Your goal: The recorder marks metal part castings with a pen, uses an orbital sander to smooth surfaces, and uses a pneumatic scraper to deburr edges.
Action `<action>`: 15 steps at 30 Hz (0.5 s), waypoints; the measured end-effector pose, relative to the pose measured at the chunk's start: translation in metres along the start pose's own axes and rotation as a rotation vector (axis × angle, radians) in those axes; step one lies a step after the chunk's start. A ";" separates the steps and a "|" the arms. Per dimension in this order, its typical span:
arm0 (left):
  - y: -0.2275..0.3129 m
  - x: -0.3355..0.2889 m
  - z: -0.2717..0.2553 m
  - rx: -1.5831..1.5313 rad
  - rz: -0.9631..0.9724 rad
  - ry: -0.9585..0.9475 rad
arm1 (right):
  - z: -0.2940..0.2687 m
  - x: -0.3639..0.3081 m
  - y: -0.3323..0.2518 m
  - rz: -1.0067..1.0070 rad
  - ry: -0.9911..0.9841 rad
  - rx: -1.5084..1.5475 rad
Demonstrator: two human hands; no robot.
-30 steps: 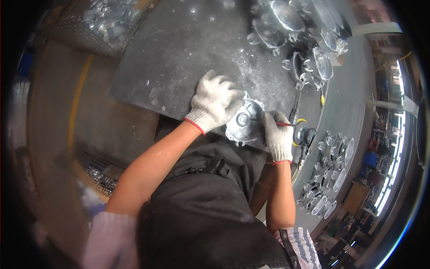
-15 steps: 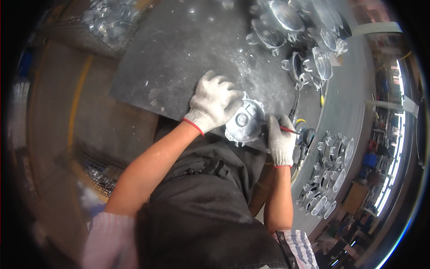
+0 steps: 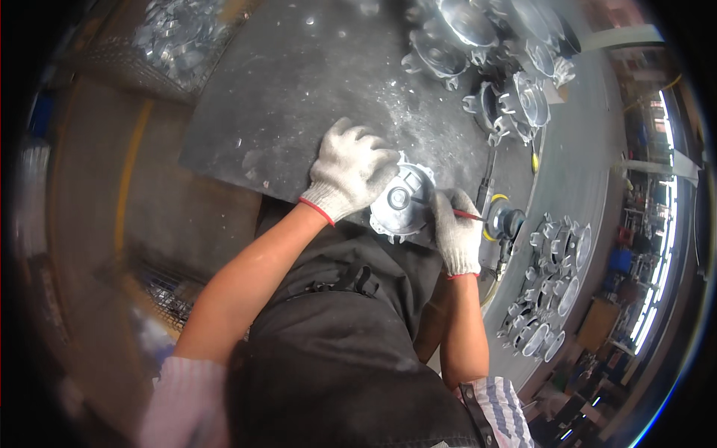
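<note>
Holding the casting at its left rim, the left hand has its fingers bent. The right hand is curled round a red tool at the casting's right side; whether the tool's tip touches is unclear. The casting lies at the near edge of the table, between both hands. More castings crowd the far right.

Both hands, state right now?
Left hand: at the round metal part's edge; whether closed on it, can't tell.
Right hand: closed, holding slim red tool.
</note>
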State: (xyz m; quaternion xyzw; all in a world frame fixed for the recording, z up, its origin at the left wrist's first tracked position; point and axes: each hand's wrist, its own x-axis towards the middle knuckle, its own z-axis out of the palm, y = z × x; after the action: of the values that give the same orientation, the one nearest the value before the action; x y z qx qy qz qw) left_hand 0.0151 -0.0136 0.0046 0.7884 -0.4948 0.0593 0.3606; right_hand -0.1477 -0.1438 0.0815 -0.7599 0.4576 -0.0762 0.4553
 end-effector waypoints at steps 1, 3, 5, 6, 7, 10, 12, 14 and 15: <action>0.000 0.000 0.000 0.011 0.004 0.018 | -0.001 0.001 -0.001 0.064 -0.017 0.021; 0.001 0.002 -0.001 0.015 0.008 0.017 | -0.002 0.003 0.008 -0.036 0.019 0.087; 0.001 0.001 0.000 0.016 0.010 0.013 | -0.004 0.000 0.005 0.065 0.013 0.134; -0.001 0.001 0.001 0.007 0.011 0.013 | -0.003 0.000 0.004 0.001 -0.011 0.093; -0.001 0.001 0.001 -0.005 0.014 0.011 | -0.003 0.000 0.004 0.004 -0.007 0.093; -0.001 0.001 0.000 -0.012 0.013 -0.007 | -0.002 0.002 0.002 -0.007 0.031 -0.041; 0.000 0.000 0.000 0.002 0.005 0.002 | -0.009 -0.004 -0.011 0.028 -0.017 0.011; 0.000 0.001 0.000 0.008 0.002 0.011 | -0.012 -0.009 -0.008 -0.048 -0.100 0.034; -0.001 0.000 -0.001 0.007 0.002 -0.007 | -0.012 -0.015 -0.009 -0.091 -0.163 0.045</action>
State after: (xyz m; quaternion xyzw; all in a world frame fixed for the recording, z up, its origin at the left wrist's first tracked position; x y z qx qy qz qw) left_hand 0.0161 -0.0133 0.0051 0.7893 -0.4967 0.0588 0.3563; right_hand -0.1564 -0.1380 0.0998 -0.7731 0.3823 -0.0452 0.5041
